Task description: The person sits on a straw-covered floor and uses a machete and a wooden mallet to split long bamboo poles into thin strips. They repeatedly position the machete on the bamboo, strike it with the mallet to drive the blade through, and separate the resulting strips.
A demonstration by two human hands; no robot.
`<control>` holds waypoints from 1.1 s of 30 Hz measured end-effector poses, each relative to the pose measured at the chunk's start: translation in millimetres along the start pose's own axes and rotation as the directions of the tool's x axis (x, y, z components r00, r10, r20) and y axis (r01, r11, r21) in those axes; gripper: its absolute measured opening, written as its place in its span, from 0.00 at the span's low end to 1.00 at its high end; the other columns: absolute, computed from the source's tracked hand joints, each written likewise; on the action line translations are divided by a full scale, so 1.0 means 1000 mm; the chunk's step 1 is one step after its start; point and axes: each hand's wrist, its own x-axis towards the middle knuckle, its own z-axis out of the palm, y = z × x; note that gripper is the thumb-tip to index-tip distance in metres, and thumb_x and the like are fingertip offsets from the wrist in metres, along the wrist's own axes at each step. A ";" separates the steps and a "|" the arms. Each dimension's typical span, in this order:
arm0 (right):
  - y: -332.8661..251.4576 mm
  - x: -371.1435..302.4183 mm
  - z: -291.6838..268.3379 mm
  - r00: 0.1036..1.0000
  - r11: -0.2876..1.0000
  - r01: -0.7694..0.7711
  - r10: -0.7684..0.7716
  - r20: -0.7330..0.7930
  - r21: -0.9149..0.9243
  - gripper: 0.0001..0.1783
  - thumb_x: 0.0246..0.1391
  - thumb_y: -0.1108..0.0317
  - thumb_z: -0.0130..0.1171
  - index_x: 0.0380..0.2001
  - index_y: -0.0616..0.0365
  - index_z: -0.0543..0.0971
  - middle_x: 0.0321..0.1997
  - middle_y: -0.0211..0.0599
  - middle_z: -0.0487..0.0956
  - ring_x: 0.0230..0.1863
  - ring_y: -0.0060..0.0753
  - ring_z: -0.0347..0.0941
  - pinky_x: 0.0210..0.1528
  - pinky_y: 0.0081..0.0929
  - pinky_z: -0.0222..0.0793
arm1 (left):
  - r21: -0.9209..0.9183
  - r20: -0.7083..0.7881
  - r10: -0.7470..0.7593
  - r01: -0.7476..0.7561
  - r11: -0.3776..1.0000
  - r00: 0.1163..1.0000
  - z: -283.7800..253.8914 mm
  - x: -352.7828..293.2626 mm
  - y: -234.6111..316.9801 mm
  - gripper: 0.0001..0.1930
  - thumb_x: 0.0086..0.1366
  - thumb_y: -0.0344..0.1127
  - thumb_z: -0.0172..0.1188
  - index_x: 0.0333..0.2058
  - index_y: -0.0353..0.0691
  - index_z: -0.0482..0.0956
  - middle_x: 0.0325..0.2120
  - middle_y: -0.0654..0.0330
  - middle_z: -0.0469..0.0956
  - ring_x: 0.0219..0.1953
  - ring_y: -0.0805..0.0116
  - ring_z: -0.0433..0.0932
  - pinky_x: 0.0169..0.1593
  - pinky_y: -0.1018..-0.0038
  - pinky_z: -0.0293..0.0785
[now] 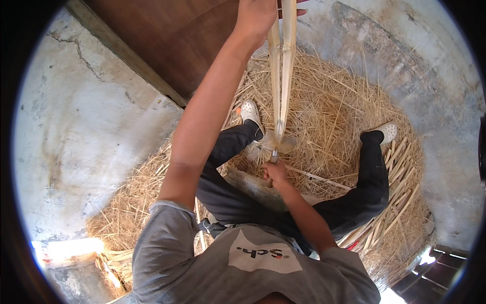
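My left hand (257,19) is raised high at the top edge, its fingers wrapped around a long split bamboo strip (287,55). Two pale lengths of the bamboo run down from it, a narrow gap between them, and come together between my knees. There my right hand (276,173) is closed around the handle of a knife (274,155) with a shiny metal collar. The collar meets the lower end of the bamboo; the blade is hard to make out.
Bamboo shavings (329,101) cover the floor around my feet. Several cut strips (400,172) lie by my right leg. A worn board or block (253,187) is between my thighs. Stained walls (91,121) curve around, with a brown panel (167,40) at the upper left.
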 end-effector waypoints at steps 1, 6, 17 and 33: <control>0.005 -0.001 0.015 0.999 0.999 -0.011 0.013 -0.052 0.040 0.07 0.55 0.76 0.57 0.26 0.61 0.69 0.16 0.34 0.68 0.13 0.28 0.63 0.15 0.31 0.62 | 0.072 -0.028 0.077 -0.075 0.995 0.997 -0.003 -0.003 -0.002 0.28 0.71 0.50 0.50 0.56 0.28 0.67 0.48 0.44 0.76 0.47 0.57 0.78 0.50 0.67 0.75; 0.008 -0.004 0.055 0.991 0.971 0.136 -0.133 -0.031 0.196 0.10 0.59 0.69 0.57 0.38 0.63 0.69 0.25 0.34 0.71 0.23 0.30 0.70 0.25 0.30 0.70 | 0.577 -0.123 0.156 -0.057 0.815 0.980 -0.008 -0.100 -0.002 0.30 0.69 0.49 0.54 0.59 0.31 0.65 0.56 0.43 0.70 0.60 0.53 0.70 0.60 0.61 0.66; -0.011 0.009 0.023 0.984 0.900 0.164 -0.120 0.134 -0.403 0.35 0.64 0.37 0.42 0.46 0.61 0.78 0.44 0.40 0.79 0.46 0.37 0.75 0.50 0.36 0.69 | 0.844 -0.387 -0.515 0.519 0.135 0.765 -0.109 -0.399 -0.141 0.30 0.63 0.61 0.54 0.41 0.34 0.79 0.26 0.41 0.80 0.35 0.40 0.80 0.40 0.53 0.74; 0.322 -0.194 -0.407 0.617 0.571 -0.600 -0.115 -0.779 -0.560 0.36 0.47 0.50 0.63 0.52 0.67 0.71 0.44 0.63 0.79 0.50 0.63 0.73 0.55 0.49 0.68 | 0.768 -0.377 -0.571 0.591 0.248 0.729 -0.136 -0.383 -0.133 0.15 0.61 0.39 0.64 0.26 0.31 0.79 0.12 0.57 0.75 0.15 0.70 0.77 0.23 0.70 0.72</control>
